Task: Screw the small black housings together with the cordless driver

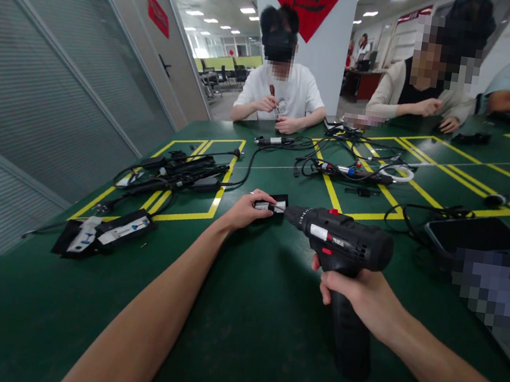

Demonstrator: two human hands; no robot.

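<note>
My right hand (359, 294) is wrapped round the grip of a black cordless drill (347, 239) with red buttons. The drill lies level in the air and points left, its chuck end at a small black part with a white-silver piece (279, 206). Fingers of my left hand (252, 209) hold that part against the green table (238, 340). Whether the drill's tip touches the part or stops just short, I cannot tell. The part's far side is hidden by my fingers.
Black cabled tools (181, 174) are heaped on the left, near black pieces with white labels (123, 229). More cables and tools (352, 173) lie ahead. A dark tablet-like device (476, 236) is at right. Across the table sits a person in a white shirt (293, 89); others sit to the right.
</note>
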